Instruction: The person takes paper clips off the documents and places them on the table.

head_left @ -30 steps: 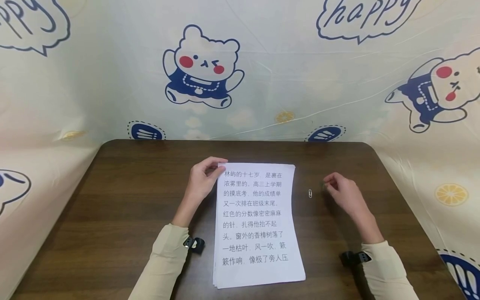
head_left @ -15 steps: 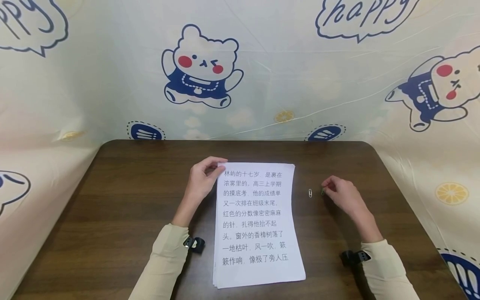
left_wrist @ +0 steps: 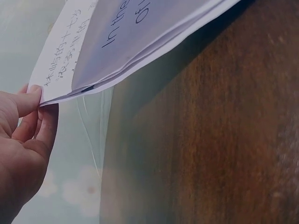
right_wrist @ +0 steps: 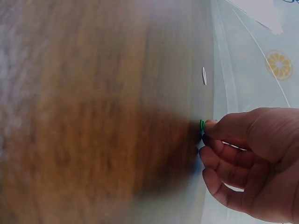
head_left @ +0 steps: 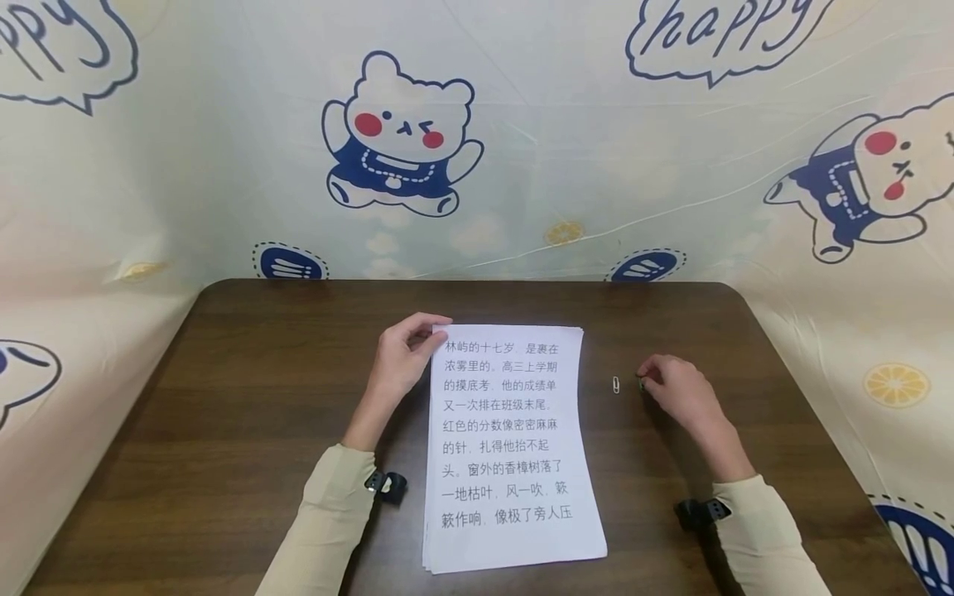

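Note:
My left hand [head_left: 398, 360] pinches the top left corner of a stack of printed paper [head_left: 507, 546], thumb on the front and fingers behind. In the left wrist view that corner is raised, and several sheets [left_wrist: 154, 46] fan slightly apart along the edge. To the right of the stack, my right hand [head_left: 686, 393] is low over the table, with a green paper clip [right_wrist: 202, 124] at the thumb tip. Thumb and index finger pinch this clip, and they hide part of it. Between the stack and the right hand lies a white paper clip [head_left: 616, 385].
The brown wooden table [head_left: 246, 430] reaches back to a pale curtain [head_left: 522, 165] printed with cartoon bears. A dark wrist camera [head_left: 391, 487] sits at the left cuff, another wrist camera [head_left: 695, 515] at the right one.
My right hand has come down and slightly left, its fingertips now at the green paper clip. The left hand keeps its hold, while the stack's top right corner has shifted a little left.

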The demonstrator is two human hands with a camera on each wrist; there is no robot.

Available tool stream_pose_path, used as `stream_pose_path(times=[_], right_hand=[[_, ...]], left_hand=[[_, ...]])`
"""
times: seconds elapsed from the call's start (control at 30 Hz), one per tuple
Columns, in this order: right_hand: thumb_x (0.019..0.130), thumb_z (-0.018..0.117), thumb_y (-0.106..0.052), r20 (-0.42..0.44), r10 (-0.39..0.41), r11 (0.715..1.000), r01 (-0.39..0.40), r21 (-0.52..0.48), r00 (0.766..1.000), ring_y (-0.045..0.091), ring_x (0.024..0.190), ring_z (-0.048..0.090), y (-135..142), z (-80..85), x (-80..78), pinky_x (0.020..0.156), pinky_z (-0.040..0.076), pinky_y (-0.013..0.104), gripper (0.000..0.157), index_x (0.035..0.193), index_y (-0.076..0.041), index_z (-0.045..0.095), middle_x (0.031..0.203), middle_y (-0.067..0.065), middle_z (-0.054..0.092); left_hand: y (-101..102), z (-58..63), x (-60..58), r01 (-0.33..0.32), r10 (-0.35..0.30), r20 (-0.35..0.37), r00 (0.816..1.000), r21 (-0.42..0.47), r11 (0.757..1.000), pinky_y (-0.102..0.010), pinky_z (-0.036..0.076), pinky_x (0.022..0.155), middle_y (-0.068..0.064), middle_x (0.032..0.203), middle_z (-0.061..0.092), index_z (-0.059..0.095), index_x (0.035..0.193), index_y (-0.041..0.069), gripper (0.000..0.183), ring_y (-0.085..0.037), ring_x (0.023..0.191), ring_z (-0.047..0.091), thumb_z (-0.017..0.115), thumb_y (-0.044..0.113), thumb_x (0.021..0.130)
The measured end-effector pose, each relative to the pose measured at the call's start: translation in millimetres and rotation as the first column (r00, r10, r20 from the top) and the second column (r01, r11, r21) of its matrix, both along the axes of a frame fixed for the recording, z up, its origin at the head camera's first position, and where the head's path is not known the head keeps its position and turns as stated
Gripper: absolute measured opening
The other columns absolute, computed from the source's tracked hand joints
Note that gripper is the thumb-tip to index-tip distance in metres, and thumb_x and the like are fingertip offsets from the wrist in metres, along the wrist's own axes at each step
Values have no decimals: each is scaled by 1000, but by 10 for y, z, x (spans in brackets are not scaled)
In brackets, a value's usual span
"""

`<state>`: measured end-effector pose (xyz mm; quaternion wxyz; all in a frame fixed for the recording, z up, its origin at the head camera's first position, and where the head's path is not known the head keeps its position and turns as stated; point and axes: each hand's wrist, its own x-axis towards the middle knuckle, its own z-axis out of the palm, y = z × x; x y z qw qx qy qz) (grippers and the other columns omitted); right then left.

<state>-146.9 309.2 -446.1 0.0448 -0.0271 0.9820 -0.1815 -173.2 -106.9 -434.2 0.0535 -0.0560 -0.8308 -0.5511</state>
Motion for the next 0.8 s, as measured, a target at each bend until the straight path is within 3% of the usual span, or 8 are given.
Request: stream_pose_path(times=[0.13, 0.3, 0.5, 0.8], right_hand=[[96, 63, -9, -15, 5, 1000, -5, -3, 1000, 31, 88, 63, 6, 24, 17, 80, 53, 53, 15, 106, -1, 70, 105, 22, 70], [96, 62, -10, -72, 10, 1000, -11, -19, 997, 33, 90, 64, -15, 79, 47, 82, 53, 55, 15, 106, -1, 70, 107, 22, 71], [97, 62, -11, -159, 38, 997, -47, -57, 987, 32, 90, 66, -102, 168, 65, 81, 54, 53, 16, 106, -2, 71, 105, 20, 72], [98, 62, -11, -212, 41, 990, -69, -125, 976, 30, 92, 65, -314, 257, 121, 84, 56, 52, 16, 109, -3, 70, 105, 17, 71]], left_hand=[[10, -10, -20, 13, -13, 9, 1000, -28, 1000, -40, 56, 90, -11, 110, 70, 72, 117, 14, 22, -25, 96, 62, 69, 13, 95], [25, -33, -38, 30, -26, 40, 999, -123, 992, -37, 56, 87, -13, 110, 70, 71, 118, 13, 23, -26, 94, 64, 69, 11, 95], [52, -63, -32, 55, -36, 87, 996, -221, 974, -37, 57, 85, -14, 113, 70, 69, 120, 11, 25, -27, 95, 64, 67, 9, 95], [88, -143, -62, 49, -9, 112, 994, -355, 934, -39, 56, 88, -16, 121, 69, 67, 125, 8, 28, -29, 99, 64, 65, 10, 97]])
